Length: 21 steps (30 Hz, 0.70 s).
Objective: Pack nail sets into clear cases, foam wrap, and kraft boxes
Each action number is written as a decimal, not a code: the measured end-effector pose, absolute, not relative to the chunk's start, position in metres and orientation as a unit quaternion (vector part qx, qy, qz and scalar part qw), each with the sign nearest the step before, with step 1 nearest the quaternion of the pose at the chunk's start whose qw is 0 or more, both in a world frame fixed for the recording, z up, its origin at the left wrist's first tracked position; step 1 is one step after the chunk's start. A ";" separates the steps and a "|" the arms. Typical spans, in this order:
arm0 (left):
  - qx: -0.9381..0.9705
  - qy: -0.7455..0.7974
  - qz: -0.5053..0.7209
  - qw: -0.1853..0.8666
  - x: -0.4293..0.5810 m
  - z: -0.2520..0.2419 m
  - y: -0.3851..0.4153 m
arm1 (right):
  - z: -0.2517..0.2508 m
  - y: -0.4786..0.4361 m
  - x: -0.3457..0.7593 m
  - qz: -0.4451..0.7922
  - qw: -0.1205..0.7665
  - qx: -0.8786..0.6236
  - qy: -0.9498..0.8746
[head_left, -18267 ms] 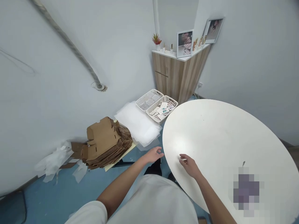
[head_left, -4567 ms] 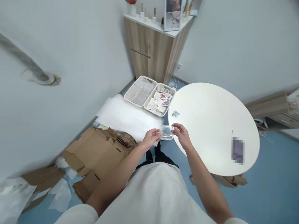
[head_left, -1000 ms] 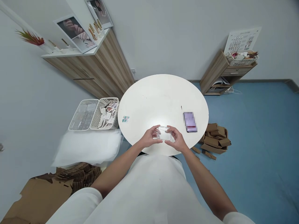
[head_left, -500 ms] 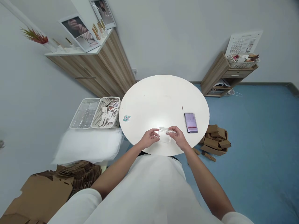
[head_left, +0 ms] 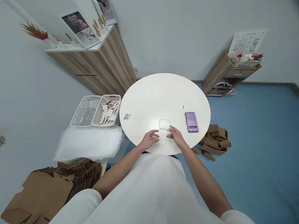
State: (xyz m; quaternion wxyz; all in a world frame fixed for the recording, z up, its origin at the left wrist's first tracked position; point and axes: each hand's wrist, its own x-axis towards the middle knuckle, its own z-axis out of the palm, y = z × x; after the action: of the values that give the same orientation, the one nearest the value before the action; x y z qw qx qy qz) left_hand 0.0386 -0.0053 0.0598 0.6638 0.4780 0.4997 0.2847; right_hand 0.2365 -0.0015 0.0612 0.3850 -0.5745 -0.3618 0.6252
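Note:
A clear plastic hinged box (head_left: 164,136) lies near the front edge of the round white table (head_left: 163,90). Its lid (head_left: 164,123) is folded back, away from me. My left hand (head_left: 150,139) has its fingers closed on the box's left side. At the right side, my right hand (head_left: 177,136) grips the box near the hinge, thumb and fingers at its edge. Through the clear walls I make out nothing inside. Far to the left on the table is a small card of teal and pink nail tips (head_left: 127,116).
A purple-screened phone (head_left: 192,122) lies right of my hands. Beyond the table's left edge are a basket of small packets (head_left: 107,112), a bin of clear boxes (head_left: 86,111) and white sheets (head_left: 87,143). Folded cardboard (head_left: 44,193) is stacked lower left; cardboard boxes (head_left: 216,139) sit on the right floor.
The clear box's lid has swung open and now lies back from me. My right hand has shifted slightly down to the box's right side. The left hand stays at the left side.

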 end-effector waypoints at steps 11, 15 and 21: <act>0.449 0.541 0.298 0.646 0.036 0.036 -0.005 | 0.042 -0.041 0.229 0.547 0.328 -0.621 -0.455; 0.453 0.582 0.285 0.613 0.039 0.016 -0.009 | 0.026 -0.042 0.221 0.536 0.289 -0.642 -0.466; 0.466 0.621 0.254 0.578 0.035 -0.012 -0.010 | 0.004 -0.039 0.217 0.556 0.240 -0.640 -0.473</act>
State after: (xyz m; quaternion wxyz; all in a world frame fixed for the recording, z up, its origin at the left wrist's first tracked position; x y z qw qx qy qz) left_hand 0.0352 -0.0105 -0.0120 0.5775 0.4659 0.6206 0.2535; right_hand 0.2169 -0.0387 0.0042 0.2403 -0.6398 -0.4734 0.5557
